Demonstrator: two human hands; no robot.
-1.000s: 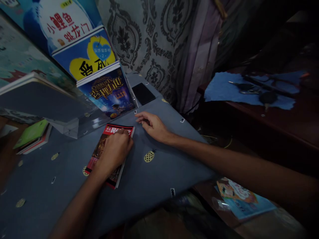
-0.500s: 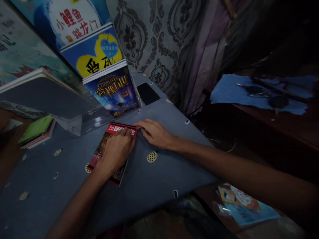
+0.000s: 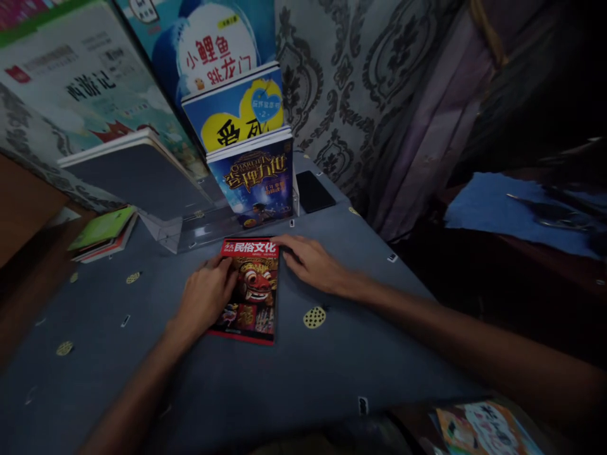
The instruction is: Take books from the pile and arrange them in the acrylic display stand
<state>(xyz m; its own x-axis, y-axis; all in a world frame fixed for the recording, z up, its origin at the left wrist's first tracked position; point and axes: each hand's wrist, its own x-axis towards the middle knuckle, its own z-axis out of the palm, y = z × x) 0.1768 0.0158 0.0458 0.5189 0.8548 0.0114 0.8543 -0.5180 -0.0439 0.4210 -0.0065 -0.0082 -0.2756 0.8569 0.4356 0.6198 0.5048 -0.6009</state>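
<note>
Left hand (image 3: 206,294) curls over the left side of the red book (image 3: 256,291), pinching or not, can't tell; right hand (image 3: 315,262), fingers parted, meets its top-right corner. It's down flat on the tabletop (image 3: 332,360), cover shut, pages unopened.

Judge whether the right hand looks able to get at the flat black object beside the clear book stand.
Probably yes: the right hand is by the top right corner of the red-edged book, and only tablecloth shows between it and the flat black object.
</note>
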